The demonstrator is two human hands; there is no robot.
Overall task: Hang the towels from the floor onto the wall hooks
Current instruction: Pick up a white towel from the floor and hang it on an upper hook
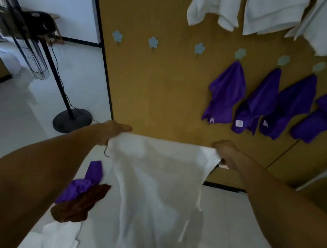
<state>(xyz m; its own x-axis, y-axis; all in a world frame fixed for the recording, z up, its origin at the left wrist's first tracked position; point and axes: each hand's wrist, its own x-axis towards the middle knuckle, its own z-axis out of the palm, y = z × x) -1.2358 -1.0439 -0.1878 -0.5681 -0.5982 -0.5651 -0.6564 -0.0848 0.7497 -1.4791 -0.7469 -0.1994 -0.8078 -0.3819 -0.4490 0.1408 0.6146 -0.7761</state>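
White towel (154, 181): held spread just in front of the wall panel (161, 85), below its hooks.
Left hand (112, 133): pinches one top corner.
Right hand (225, 153): grips the other top corner.
Handling: likely soft, light and floppy; best gathered at the top edge.
Free hooks (153, 42): three on the panel's left part.
Floor pile (79, 205): purple, brown and white towels near the panel's foot.
Containers: none seen.

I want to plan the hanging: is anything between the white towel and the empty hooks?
Nothing visible. The left hand and right hand hold the white towel below three empty hooks; only bare wall lies between them.
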